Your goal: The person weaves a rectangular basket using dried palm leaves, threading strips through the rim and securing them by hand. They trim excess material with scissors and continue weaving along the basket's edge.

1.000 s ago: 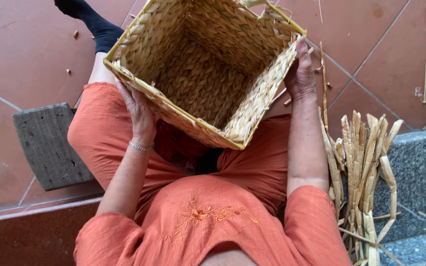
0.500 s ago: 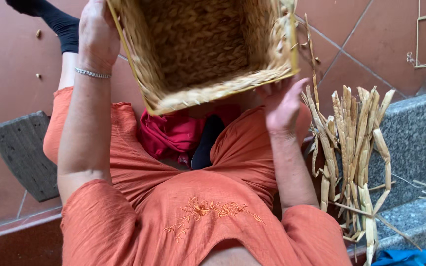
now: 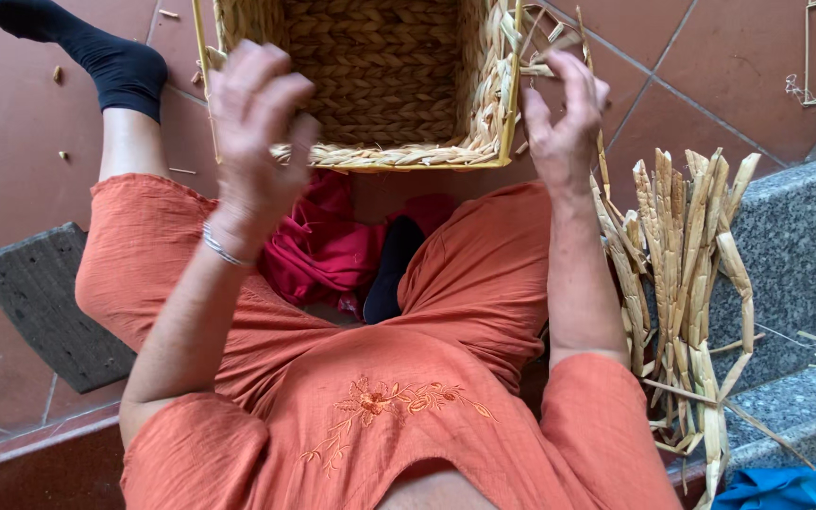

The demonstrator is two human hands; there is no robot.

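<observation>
Woven basket [image 3: 370,85] turned square, opening up; left hand [image 3: 252,132] shifted to near rim, right hand [image 3: 564,118] raised to loose strands.

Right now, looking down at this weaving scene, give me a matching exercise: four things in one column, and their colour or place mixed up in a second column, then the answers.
Things:
1. woven basket
2. bundle of dried straw strips
3. sock
4. bracelet

Descriptions:
A. black, on the foot at upper left
B. silver, on the left wrist
C. open side up, between the two hands
D. leaning on the grey stone step at the right

Pairs: 1-C, 2-D, 3-A, 4-B
</observation>
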